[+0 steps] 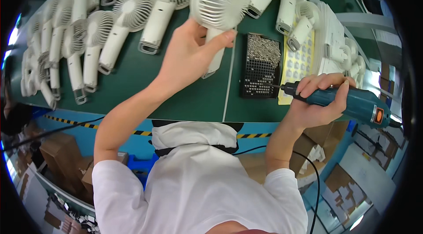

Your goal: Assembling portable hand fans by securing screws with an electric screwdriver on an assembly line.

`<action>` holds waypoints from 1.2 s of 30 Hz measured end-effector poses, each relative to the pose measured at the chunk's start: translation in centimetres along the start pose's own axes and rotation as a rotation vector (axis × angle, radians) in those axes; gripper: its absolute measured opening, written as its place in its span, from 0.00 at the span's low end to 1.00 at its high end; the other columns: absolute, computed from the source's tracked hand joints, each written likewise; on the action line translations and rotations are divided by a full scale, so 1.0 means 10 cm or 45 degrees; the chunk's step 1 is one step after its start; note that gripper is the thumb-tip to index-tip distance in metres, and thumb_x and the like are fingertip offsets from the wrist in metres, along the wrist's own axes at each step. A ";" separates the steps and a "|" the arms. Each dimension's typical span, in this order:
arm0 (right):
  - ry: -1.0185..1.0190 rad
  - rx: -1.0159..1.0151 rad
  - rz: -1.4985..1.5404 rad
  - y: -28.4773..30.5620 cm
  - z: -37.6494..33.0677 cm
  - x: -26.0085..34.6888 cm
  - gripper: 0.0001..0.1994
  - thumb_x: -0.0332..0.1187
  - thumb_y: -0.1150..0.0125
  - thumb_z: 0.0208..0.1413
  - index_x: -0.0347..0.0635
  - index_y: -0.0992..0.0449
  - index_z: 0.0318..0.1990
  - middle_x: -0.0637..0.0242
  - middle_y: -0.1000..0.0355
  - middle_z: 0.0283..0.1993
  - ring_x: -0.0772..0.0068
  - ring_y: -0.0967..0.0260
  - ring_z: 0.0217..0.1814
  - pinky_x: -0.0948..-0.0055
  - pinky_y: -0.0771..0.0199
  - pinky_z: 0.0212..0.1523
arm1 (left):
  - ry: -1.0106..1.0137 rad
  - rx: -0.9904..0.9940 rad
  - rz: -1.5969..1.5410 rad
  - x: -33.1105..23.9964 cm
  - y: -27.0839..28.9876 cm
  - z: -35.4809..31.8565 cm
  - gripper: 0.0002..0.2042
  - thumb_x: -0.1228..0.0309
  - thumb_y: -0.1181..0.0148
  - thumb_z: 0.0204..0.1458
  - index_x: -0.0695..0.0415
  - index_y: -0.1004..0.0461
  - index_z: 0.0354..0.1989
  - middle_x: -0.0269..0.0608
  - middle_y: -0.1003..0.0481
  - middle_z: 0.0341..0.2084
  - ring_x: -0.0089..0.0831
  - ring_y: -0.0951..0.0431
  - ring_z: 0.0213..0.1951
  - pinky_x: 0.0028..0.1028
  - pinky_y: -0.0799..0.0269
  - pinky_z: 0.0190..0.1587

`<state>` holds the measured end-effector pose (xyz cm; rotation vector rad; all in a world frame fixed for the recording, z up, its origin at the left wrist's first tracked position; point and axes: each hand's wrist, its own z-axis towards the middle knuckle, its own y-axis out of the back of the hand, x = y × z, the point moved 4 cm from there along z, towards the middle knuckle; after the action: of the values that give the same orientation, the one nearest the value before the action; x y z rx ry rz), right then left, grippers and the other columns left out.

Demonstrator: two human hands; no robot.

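Observation:
My left hand (189,51) is wrapped round the handle of a white handheld fan (220,2), its round slatted head up and away from me. In my right hand (319,101) lies a teal electric screwdriver (361,105), held level with its bit pointing left. The bit's tip is over the near part of a black screw tray (261,66). Small silver screws (263,51) heap up at the tray's far end, and some sit in the grid holes nearer me. Whether the tip touches a screw is too small to tell.
Many white fans (116,33) lie across the green table (128,82) at left and back. A yellow sheet of small pale pieces (299,59) is beside the tray. More white fans (350,53) rest at right. Cardboard boxes (61,154) stand below the table at left.

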<state>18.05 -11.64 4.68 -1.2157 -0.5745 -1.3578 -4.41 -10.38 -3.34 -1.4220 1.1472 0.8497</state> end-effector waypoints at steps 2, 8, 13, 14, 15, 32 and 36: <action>0.026 0.013 -0.020 -0.05 -0.06 -0.07 0.10 0.39 0.58 0.65 0.44 0.37 0.46 0.65 0.38 0.24 0.73 0.46 0.09 0.72 0.41 0.10 | 0.037 -0.008 -0.194 0.06 0.05 -0.04 0.17 0.71 0.40 0.58 0.65 0.32 0.52 0.45 0.22 0.42 0.28 0.20 0.39 0.26 0.24 0.41; 0.149 0.093 -0.202 -0.04 -0.12 -0.03 0.09 0.39 0.59 0.64 0.46 0.38 0.45 0.63 0.35 0.23 0.71 0.44 0.09 0.70 0.38 0.09 | 0.165 0.138 -0.207 0.17 -0.03 -0.05 0.20 0.70 0.47 0.61 0.65 0.39 0.59 0.51 0.30 0.55 0.39 0.25 0.54 0.34 0.27 0.57; 0.216 0.006 -0.324 -0.09 -0.16 -0.12 0.09 0.37 0.58 0.62 0.45 0.43 0.44 0.61 0.36 0.21 0.69 0.42 0.08 0.69 0.35 0.08 | 0.145 0.186 -0.201 0.25 0.00 -0.08 0.24 0.72 0.45 0.59 0.64 0.44 0.61 0.52 0.31 0.57 0.41 0.27 0.56 0.38 0.32 0.61; 0.212 0.008 -0.327 -0.07 -0.17 -0.12 0.09 0.37 0.58 0.62 0.45 0.43 0.44 0.61 0.36 0.21 0.69 0.42 0.08 0.69 0.35 0.08 | 0.148 0.184 -0.205 0.26 0.01 -0.09 0.24 0.72 0.45 0.59 0.64 0.44 0.61 0.52 0.31 0.57 0.41 0.27 0.56 0.38 0.32 0.61; 0.204 0.061 -0.267 -0.04 -0.17 -0.13 0.11 0.35 0.56 0.62 0.45 0.44 0.48 0.59 0.35 0.22 0.66 0.40 0.08 0.66 0.32 0.10 | 0.188 0.193 -0.209 0.26 0.01 -0.10 0.24 0.72 0.45 0.59 0.63 0.45 0.61 0.52 0.31 0.57 0.41 0.27 0.56 0.38 0.31 0.60; 0.269 0.117 -0.526 -0.19 -0.20 -0.15 0.09 0.38 0.56 0.61 0.42 0.41 0.39 0.61 0.36 0.19 0.68 0.43 0.06 0.69 0.36 0.07 | 0.213 0.190 -0.176 0.33 -0.03 -0.10 0.22 0.67 0.46 0.61 0.63 0.41 0.60 0.50 0.26 0.51 0.36 0.25 0.53 0.33 0.28 0.54; 0.272 0.056 -0.309 -0.20 -0.25 -0.14 0.10 0.40 0.57 0.62 0.44 0.40 0.42 0.63 0.35 0.21 0.71 0.43 0.07 0.71 0.38 0.07 | 0.217 0.128 -0.153 0.34 0.01 -0.14 0.18 0.68 0.46 0.61 0.64 0.38 0.56 0.48 0.25 0.49 0.33 0.23 0.50 0.31 0.26 0.51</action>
<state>15.15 -12.84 3.19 -0.9723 -0.6099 -1.6476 -3.63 -12.40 -6.35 -1.4853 1.2014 0.5876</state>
